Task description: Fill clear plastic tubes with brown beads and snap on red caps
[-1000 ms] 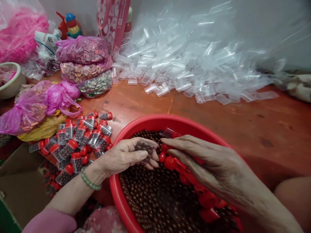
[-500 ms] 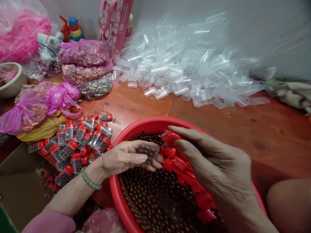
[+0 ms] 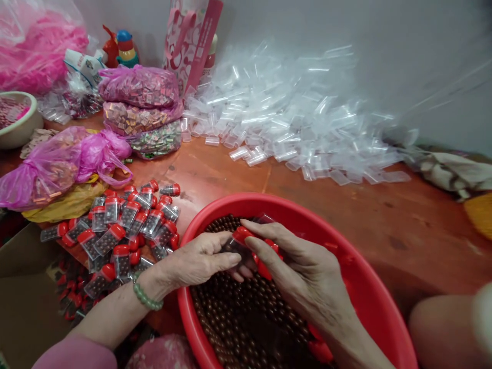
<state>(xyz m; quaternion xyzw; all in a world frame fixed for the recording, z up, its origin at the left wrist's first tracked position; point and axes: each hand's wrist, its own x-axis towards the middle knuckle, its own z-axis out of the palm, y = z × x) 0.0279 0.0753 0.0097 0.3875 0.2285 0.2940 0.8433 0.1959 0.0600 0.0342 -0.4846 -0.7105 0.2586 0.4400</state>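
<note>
Reddish-brown table point(image 3: 423, 230), grey wall point(image 3: 288, 25) behind; over a red basin point(image 3: 369, 297) of brown beads point(image 3: 223, 312), the left hand point(image 3: 198, 259) clasps a clear case point(image 3: 235, 247); the right hand point(image 3: 307, 271) pinches a red cap point(image 3: 243, 234) at its end.

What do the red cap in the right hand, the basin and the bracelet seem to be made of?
Cap: probably glossy plastic, from its even red and highlights.
Basin: likely smooth moulded plastic, from its thick, rounded rim.
Bracelet: polished green beads, perhaps stone or glass, from their soft sheen.
</note>
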